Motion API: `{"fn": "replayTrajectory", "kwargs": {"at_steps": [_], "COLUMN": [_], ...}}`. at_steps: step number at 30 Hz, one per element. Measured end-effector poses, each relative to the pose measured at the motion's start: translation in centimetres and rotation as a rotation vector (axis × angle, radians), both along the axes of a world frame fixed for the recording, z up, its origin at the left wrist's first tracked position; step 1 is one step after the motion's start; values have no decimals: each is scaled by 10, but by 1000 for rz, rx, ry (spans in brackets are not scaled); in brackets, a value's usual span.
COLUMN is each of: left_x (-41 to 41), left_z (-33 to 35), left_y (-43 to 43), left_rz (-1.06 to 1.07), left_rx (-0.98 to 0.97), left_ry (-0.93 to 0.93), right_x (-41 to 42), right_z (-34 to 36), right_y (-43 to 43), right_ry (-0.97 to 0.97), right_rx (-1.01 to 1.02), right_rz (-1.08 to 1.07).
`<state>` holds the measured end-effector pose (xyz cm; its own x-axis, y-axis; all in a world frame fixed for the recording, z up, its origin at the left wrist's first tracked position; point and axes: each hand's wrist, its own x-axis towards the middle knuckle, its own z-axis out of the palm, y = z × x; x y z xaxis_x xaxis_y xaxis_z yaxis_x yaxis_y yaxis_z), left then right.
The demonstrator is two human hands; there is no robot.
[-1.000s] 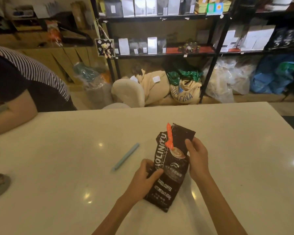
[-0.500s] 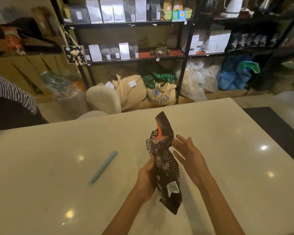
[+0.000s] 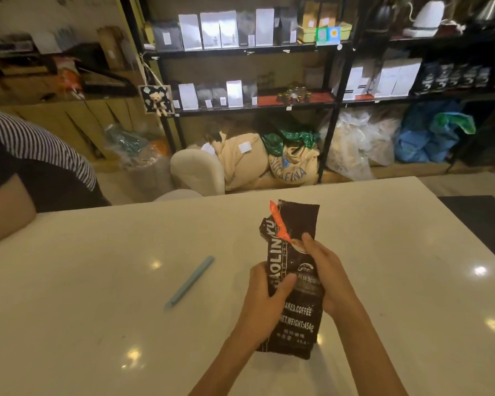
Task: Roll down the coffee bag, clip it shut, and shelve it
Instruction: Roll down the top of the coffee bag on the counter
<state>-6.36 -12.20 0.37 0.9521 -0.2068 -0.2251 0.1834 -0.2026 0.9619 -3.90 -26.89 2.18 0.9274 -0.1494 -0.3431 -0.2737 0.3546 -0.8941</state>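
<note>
A black coffee bag (image 3: 293, 281) with white lettering stands upright on the white table (image 3: 97, 324), its label facing me. Its top is open and creased, with an orange strip hanging at the left corner. My left hand (image 3: 265, 295) wraps the bag's left side, thumb across the front. My right hand (image 3: 325, 275) holds the right side, thumb pressed on the front near the cup picture. A light blue clip bar (image 3: 189, 282) lies on the table to the left of the bag, apart from both hands.
Another person's arm and striped sleeve (image 3: 26, 167) rest at the table's left edge. Beyond the table stand black shelves (image 3: 255, 107) with bags, boxes and jars. Sacks (image 3: 293, 167) and plastic bags lie on the floor below them.
The bag turned from side-on back to label facing me. My right hand, which was open beside it, has closed on its right side. The camera view shifted slightly.
</note>
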Motion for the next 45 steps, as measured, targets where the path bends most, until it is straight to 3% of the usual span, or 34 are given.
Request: {"fn": "replayTrajectory", "kwargs": {"at_steps": [4, 10, 16, 20, 31, 34, 37, 40, 42, 45], "left_x": [11, 10, 4, 5, -10, -13, -8, 3, 8, 10], "left_z": [-1, -3, -6, -6, 6, 3, 3, 5, 5, 0], "left_y": [13, 7, 3, -1, -11, -9, 2, 0, -8, -13], "left_rz": [-149, -236, -284, -233, -190, -187, -270, -248, -179, -161], "left_rx": [-151, 2, 115, 83, 28, -13, -68, -59, -14, 71], "left_ry": [216, 225, 194, 215, 223, 247, 306, 225, 116, 29], "right_x": [7, 6, 12, 26, 53, 52, 46, 47, 50, 51], "right_z": [-7, -29, -25, -12, -1, -2, -3, -11, -11, 11], "right_y": [-4, -14, -36, -32, -38, -32, -24, -21, -27, -50], "right_ry": [31, 101, 24, -7, -2, -51, -118, -123, -119, -328], "right_rx": [41, 170, -51, -270, -430, -554, -544, -443, -434, -618], "right_rz": [-37, -28, 52, -106, -392, -472, -517, -491, -364, -278]}}
